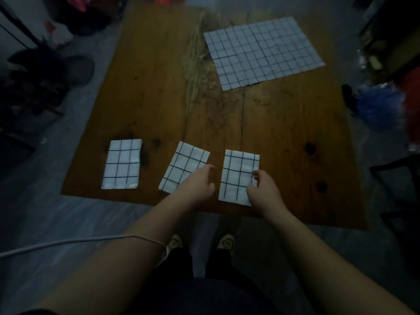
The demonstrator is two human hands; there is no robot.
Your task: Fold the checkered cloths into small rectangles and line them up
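Three folded checkered cloths lie in a row near the front edge of the wooden table point(159, 92): a left one point(121, 164), a tilted middle one point(181, 165) and a right one point(238, 173). A large unfolded checkered cloth point(261, 52) lies flat at the far right. My left hand point(200, 185) hovers over the middle cloth's lower right corner, its fingers curled and apart, a small gap short of the right cloth. My right hand point(263, 192) has thumb and fingertip on the right cloth's right edge.
Dark clutter and a black bag point(45, 76) sit on the floor to the left. A blue bundle point(377, 105) and a dark chair point(400, 178) stand to the right. A white cable point(68, 243) crosses my left forearm. My shoes point(225, 242) show below the table edge.
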